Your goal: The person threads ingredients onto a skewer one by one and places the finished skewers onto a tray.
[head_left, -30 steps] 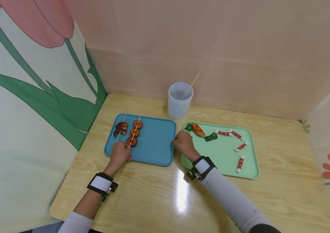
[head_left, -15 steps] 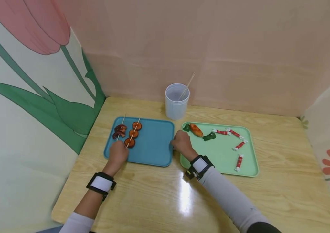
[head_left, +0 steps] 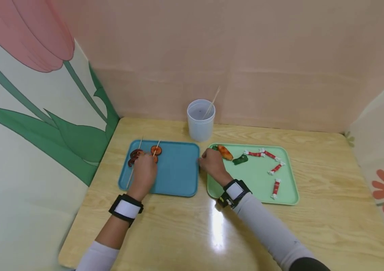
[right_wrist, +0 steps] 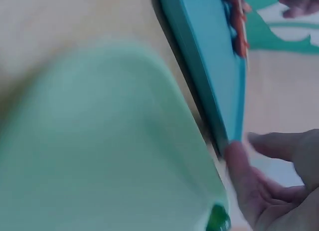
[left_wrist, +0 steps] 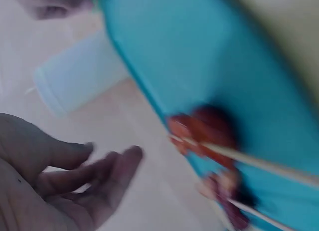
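The thin wooden skewer threaded with round, red-brown slices (head_left: 156, 149) is lying on the blue rectangular tray (head_left: 178, 169), partly hidden behind our left hand (head_left: 144, 174). That hand, fingers apart and holding nothing, is hovering nearest; the skewer's long axis is running away from us, leaning slightly right. Our right hand (head_left: 214, 165), thumb and forefinger parted, is lingering at the tray's right edge.

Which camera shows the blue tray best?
The head view: all four corners of the blue tray show, though the left hand covers part. The left wrist view shows a blurry, cropped piece; the right wrist view, a narrow strip by the right hand.
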